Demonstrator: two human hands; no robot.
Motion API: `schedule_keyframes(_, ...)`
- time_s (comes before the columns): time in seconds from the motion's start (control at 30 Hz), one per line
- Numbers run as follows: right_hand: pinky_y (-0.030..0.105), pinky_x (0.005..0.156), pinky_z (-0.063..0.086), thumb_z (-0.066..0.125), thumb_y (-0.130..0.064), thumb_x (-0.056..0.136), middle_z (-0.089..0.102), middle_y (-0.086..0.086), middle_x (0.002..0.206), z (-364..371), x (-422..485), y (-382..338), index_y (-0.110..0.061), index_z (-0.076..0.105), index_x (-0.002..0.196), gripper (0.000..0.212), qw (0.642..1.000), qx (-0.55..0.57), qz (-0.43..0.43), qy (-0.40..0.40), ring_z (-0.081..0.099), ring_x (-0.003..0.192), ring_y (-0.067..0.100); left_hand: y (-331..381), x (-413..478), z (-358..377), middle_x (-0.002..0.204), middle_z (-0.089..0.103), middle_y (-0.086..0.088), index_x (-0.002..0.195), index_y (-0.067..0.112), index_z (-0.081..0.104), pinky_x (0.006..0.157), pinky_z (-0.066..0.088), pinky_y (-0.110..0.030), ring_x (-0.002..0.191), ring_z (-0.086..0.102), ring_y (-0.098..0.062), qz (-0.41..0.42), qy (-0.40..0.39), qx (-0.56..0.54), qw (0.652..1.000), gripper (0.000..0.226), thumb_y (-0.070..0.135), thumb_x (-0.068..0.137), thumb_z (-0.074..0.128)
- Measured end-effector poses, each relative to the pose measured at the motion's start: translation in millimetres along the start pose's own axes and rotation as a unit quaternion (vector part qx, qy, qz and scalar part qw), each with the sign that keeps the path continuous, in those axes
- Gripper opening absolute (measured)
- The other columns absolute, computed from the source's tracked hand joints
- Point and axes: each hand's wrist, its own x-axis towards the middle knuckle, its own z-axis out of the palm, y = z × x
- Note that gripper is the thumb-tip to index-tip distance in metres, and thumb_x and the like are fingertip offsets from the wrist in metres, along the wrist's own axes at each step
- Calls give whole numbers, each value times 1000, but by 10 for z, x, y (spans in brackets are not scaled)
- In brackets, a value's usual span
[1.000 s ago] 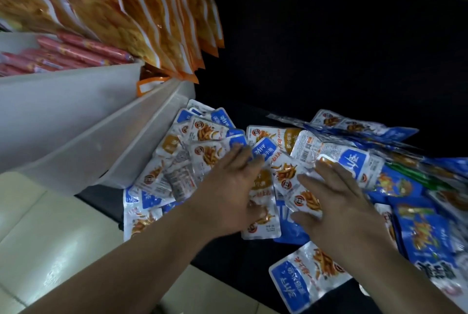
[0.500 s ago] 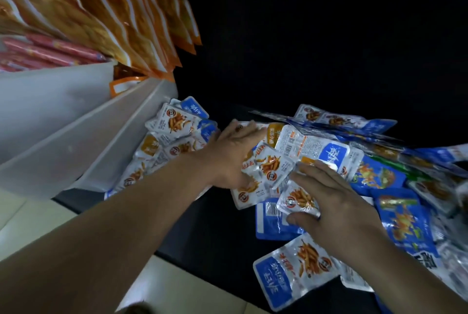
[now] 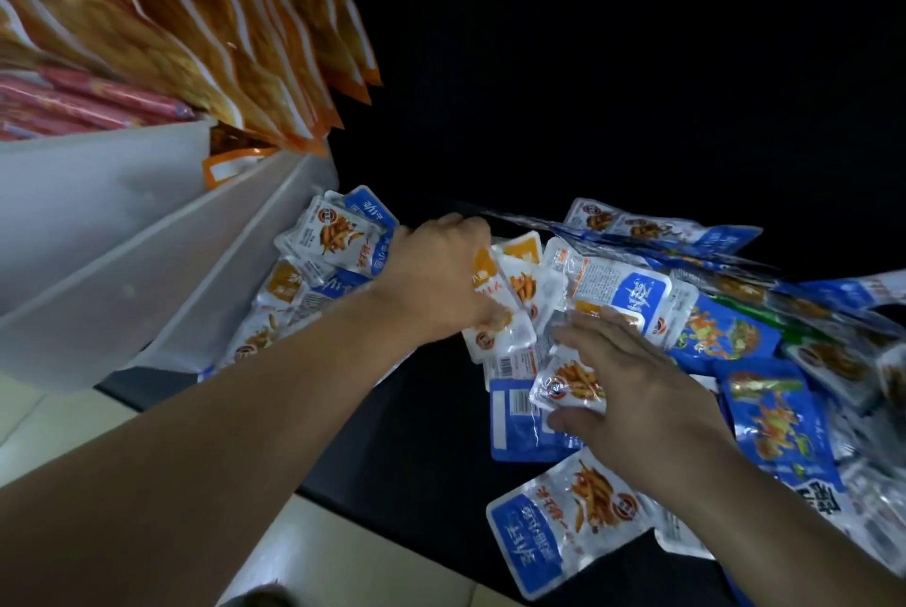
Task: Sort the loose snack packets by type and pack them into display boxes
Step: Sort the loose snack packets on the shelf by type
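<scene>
Loose snack packets (image 3: 578, 528) lie heaped on a black surface (image 3: 416, 435).

White Chinese lettering on blue-panel packet (image 3: 564, 538) — upside down, unreadable; barcode on packet back (image 3: 510, 364).
</scene>
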Motion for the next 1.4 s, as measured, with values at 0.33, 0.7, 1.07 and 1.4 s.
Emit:
schedule_keyframes(0.33, 45, 122, 30, 72, -52, 87, 46, -9, 156, 27, -36, -198, -33, 57, 143, 61, 992, -8, -16, 122, 34, 150, 15, -98, -843, -231, 99, 81, -2, 108, 12, 77, 83, 64, -42, 93, 79, -20, -227, 72, -610, 756, 35, 20, 77, 89)
schedule_keyframes(0.7, 60, 80, 60, 63, -29, 100, 74, -1, 81, 150, 75, -794, -31, 72, 93, 11, 854, 495, 133, 92, 71, 79, 29, 30, -1115, -75, 105, 80, -1, 109, 29, 75, 97, 57, -49, 101, 76, -22, -267, -52, -646, 714, 17, 22, 94, 72)
schedule_keyframes(1.07, 20, 63, 57, 75, -24, 93, 75, -16, 87, 26, 152, -760, -31, 75, 97, 8, 864, 481, 98, 115, 70, 79, 1, -750, -914, -250, 97, 78, 15, 101, 36, 70, 77, 57, -21, 98, 74, -7, -195, 116, -374, 899, 24, 18, 88, 79)
schedule_keyframes(1.4, 44, 110, 40, 72, -29, 89, 53, 6, 143, -366, 163, -5, -18, 68, 130, 43, 936, 55, -7, 348, 42, 137, 32, -80, -503, -349, 163, 32, -8, 134, 27, 62, 116, 0, -78, 156, 11, -41, -62, 48, 224, 971, 61, 56, 80, 67)
